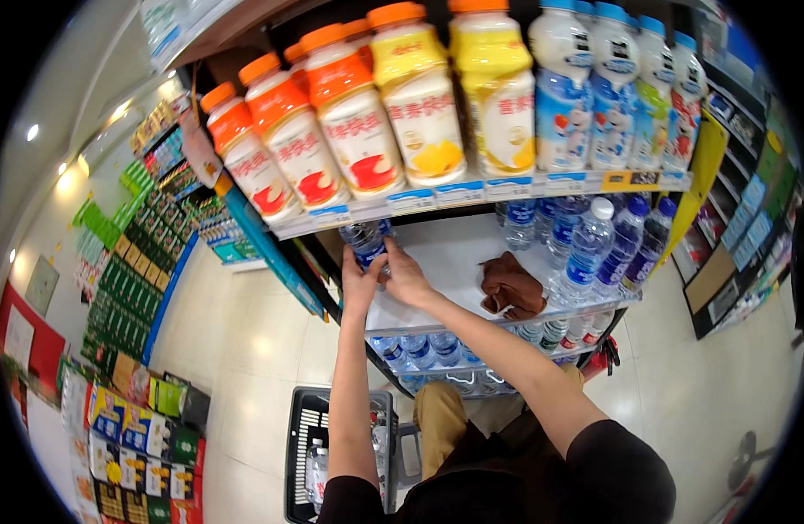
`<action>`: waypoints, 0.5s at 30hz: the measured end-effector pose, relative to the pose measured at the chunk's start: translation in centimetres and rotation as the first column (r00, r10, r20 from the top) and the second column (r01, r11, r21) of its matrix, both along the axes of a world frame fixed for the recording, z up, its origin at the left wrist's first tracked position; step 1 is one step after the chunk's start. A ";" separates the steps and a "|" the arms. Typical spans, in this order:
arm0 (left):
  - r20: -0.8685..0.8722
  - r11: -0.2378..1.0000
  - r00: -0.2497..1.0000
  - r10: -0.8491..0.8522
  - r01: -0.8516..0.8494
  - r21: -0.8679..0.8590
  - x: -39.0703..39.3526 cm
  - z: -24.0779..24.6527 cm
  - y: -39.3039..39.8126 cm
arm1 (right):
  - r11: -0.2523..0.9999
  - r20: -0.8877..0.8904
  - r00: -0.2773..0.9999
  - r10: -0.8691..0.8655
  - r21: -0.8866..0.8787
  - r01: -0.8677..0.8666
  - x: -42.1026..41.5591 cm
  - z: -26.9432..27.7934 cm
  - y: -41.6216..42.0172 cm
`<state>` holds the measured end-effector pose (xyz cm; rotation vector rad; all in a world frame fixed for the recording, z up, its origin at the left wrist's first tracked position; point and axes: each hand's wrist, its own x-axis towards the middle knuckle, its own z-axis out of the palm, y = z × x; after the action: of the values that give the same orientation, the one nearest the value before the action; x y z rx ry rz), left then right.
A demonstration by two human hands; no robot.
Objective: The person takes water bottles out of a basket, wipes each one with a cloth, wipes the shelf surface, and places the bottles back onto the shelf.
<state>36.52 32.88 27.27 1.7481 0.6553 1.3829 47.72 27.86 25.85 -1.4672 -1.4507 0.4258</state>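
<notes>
At the left end of the white middle shelf (435, 255), a clear plastic water bottle (363, 237) with a blue label stands between my two hands. My left hand (361, 285) grips its left side, and my right hand (405, 274) holds it from the right. The shelf above hides the bottle's top, and my fingers cover part of its lower half. A crumpled brown cloth (512, 287) lies on the same shelf, to the right of my hands. Further right stand several water bottles (588, 245), one with a white cap and others with purple caps.
Overhead, a shelf holds orange-capped drink bottles (356, 131) and blue-capped ones (562, 111). Packed water bottles (444, 347) fill the lower shelf. A dark plastic basket (297, 419) with bottles in it sits on the floor at my left. Stacked cartons (140, 445) stand beyond it.
</notes>
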 end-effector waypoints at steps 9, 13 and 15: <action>-0.016 0.995 0.998 -0.059 0.057 -0.078 0.2 -0.4 1.5 | 0.988 0.368 0.919 -0.143 0.001 0.154 3.9 0.6 -7.7; 0.008 0.999 1.000 0.030 -0.030 -0.044 0.7 -1.5 1.1 | 0.939 0.548 0.781 -0.301 0.026 0.343 7.6 0.6 -13.2; -0.019 0.968 0.970 0.244 -0.243 0.063 1.6 -2.4 0.1 | 0.922 0.596 0.723 -0.348 0.078 0.380 9.4 0.3 -15.2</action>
<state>38.16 32.94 24.86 1.7814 0.8746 1.5618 57.10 12.71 26.10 -1.9933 -1.5707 -0.2944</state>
